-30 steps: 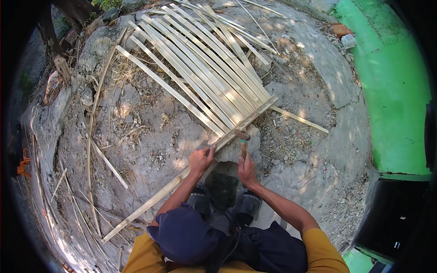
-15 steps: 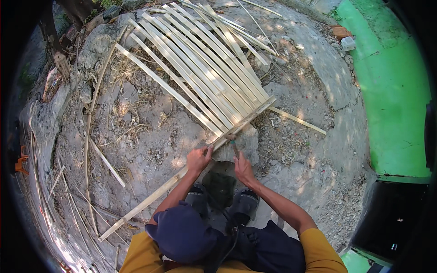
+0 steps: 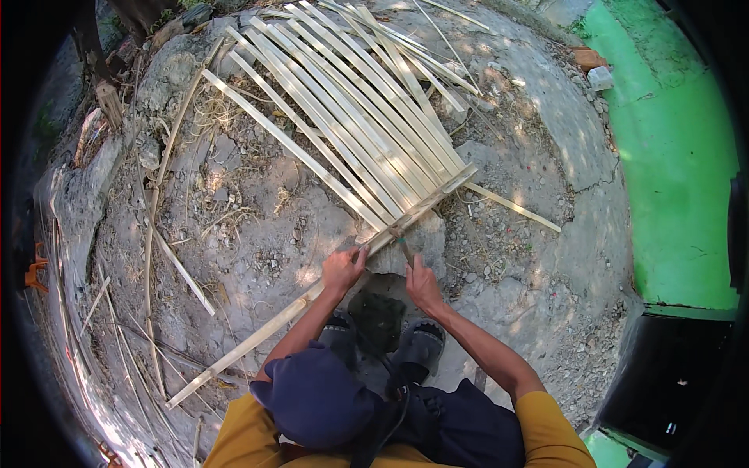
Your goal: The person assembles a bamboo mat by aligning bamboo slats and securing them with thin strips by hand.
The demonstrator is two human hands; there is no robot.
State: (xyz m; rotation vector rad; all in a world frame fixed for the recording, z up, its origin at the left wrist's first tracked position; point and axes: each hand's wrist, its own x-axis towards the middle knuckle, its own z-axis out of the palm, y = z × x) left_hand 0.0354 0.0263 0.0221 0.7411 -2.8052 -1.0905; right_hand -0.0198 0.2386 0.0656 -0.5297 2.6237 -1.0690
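Bamboo, pale and flat: your left hand is closed around the long cross strip; your right hand grips a thin tool beside the woven slats.

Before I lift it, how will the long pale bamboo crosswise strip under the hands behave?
The long pale bamboo strip is thin and very long, so it would probably sag and whip at its free end. It looks light. The left hand rests on it; its far end sits under the fanned bamboo slats, so it may snag.
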